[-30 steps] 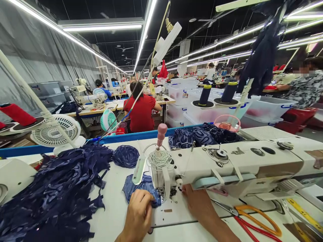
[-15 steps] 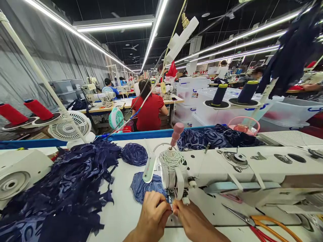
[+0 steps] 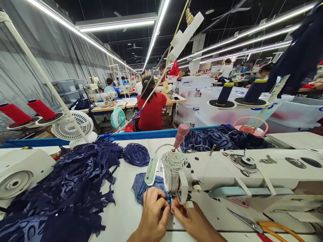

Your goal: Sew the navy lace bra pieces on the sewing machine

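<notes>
A crumpled blue mesh fabric piece (image 3: 139, 190) lies on the white bed of the sewing machine (image 3: 174, 179), its right edge running in by the presser foot. My left hand (image 3: 154, 211) rests at the near edge of this fabric, thumb and fingers closed on it. Just right of it, under the machine head, my right hand (image 3: 188, 215) pinches at the fabric edge close to the needle area. The fingertips of both hands almost meet, and the bit of cloth between them is mostly hidden.
Dark navy fabric pieces (image 3: 73, 188) are heaped on the left, with a rolled navy bundle (image 3: 136, 154) beyond. Orange-handled scissors (image 3: 252, 223) lie at the right. A pink-handled tool (image 3: 181, 134) stands on the machine head. A person in red (image 3: 152, 109) sits ahead.
My fingertips have parted slightly and shifted a little at the fabric edge by the needle. The whole view has swung slightly, moving things rightward.
</notes>
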Motion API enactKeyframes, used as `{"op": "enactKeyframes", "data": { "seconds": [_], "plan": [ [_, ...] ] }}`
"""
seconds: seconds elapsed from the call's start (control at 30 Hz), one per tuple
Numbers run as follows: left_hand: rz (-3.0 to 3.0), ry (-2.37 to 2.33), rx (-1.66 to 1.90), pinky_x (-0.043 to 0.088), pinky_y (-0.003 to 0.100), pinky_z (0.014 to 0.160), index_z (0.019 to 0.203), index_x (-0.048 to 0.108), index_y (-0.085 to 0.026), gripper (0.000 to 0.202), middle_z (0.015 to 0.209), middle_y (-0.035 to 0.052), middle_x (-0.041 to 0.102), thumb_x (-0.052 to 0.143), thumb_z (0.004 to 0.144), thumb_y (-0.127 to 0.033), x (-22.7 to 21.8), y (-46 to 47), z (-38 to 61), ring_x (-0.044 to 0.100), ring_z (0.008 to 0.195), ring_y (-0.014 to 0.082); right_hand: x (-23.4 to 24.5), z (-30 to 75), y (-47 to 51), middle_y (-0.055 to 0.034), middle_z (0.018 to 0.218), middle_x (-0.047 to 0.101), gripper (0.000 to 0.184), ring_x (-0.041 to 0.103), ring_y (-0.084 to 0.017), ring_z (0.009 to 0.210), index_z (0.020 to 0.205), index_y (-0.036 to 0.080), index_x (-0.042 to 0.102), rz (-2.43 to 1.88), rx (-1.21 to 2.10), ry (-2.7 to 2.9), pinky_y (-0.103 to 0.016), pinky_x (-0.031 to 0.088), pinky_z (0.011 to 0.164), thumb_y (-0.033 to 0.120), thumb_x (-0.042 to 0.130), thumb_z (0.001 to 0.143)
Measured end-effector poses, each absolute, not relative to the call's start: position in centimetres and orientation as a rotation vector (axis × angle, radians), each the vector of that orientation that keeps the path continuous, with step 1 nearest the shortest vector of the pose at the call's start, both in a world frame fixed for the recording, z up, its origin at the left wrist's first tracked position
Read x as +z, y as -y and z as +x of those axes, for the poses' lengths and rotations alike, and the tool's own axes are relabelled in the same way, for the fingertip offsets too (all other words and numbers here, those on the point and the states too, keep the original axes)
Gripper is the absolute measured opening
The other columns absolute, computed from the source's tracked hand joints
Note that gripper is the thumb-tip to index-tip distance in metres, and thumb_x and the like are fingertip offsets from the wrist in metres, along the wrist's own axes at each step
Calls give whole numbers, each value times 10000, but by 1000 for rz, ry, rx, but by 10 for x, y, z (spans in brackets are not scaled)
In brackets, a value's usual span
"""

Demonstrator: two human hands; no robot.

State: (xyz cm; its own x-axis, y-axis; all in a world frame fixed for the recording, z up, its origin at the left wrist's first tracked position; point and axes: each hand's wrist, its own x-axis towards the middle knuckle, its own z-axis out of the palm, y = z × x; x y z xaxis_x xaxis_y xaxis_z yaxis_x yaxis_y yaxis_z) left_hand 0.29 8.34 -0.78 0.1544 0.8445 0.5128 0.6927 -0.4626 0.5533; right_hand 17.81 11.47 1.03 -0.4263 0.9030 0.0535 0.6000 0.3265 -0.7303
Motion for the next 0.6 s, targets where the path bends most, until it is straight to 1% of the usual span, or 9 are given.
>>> {"op": "enactKeyframes", "data": {
  "seconds": [0.1,0.17,0.23,0.3,0.37,0.5,0.6],
  "plan": [
    [2190,-1580,1234,429,467,883,804,579,-221,112,1055,79,579,534,900,-187,-10,-86,4,521,1050,277,3,182,-114,-19,681,618,283,599,-187,640,798,204,599,-1347,823,2147,-294,464,625,332,388,935],
    [2148,-1629,1221,422,483,896,779,588,-218,117,1069,76,577,558,885,-178,-10,-87,4,514,1056,282,-3,190,-114,-56,793,678,307,649,-209,718,887,201,652,-1312,724,2183,-319,494,687,331,386,964],
    [2113,-1680,1190,417,496,908,765,592,-213,131,1075,73,575,555,876,-153,-8,-89,4,508,1055,282,-9,198,-114,-83,881,702,319,677,-221,775,953,208,686,-1202,451,2254,-324,509,711,294,381,991],
    [2111,-1714,1169,408,510,920,763,592,-208,152,1074,71,570,530,869,-119,-6,-89,3,506,1057,280,-14,204,-113,-87,849,695,344,675,-220,755,925,208,701,-1050,101,2285,-310,510,673,234,368,1007],
    [2143,-1726,1179,373,555,960,766,590,-208,167,1069,65,567,511,855,-91,-5,-89,3,508,1065,280,-17,205,-112,-86,789,674,369,657,-214,723,862,194,693,-949,-111,2248,-300,502,643,189,357,1012],
    [2174,-1726,1244,243,673,1033,736,588,-220,157,1071,49,577,539,833,-107,-8,-90,6,519,1077,283,-17,200,-112,-96,817,671,357,639,-209,740,819,184,670,-910,-177,2184,-301,504,660,164,370,1012],
    [2127,-1728,1319,218,685,1044,694,583,-226,158,1068,41,594,552,818,-132,-11,-91,8,525,1085,281,-16,199,-112,-86,820,668,339,634,-205,742,827,187,664,-922,-171,2193,-299,504,665,161,379,1010]
  ]
}}
